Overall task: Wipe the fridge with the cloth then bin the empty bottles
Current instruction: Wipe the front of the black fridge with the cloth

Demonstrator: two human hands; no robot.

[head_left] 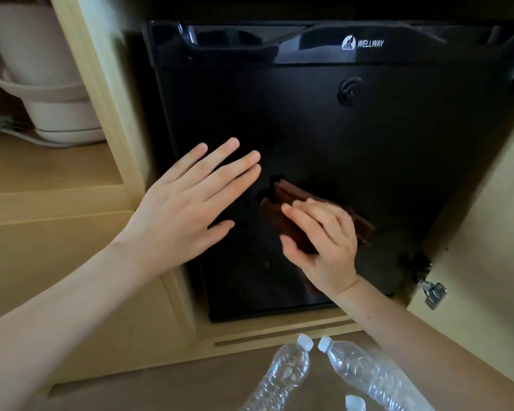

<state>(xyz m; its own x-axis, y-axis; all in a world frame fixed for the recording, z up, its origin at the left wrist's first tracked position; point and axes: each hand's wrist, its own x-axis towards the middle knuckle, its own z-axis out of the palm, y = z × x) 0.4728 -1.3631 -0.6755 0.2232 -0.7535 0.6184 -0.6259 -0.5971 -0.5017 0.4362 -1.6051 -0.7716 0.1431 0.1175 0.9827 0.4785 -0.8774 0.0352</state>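
fridge (pixel 309 129): 1 | cloth (pixel 282 209): 1 | bottles (pixel 282 378): 3, one showing only its cap | hands (pixel 184 209): 2 | pale tub (pixel 42 69): 1

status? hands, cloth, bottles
Right hand presses cloth on fridge door. Left hand open, flat. Bottles on floor, unbinned.

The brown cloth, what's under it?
Under the brown cloth is the black fridge door. The right hand presses on top, hiding much of the cloth.
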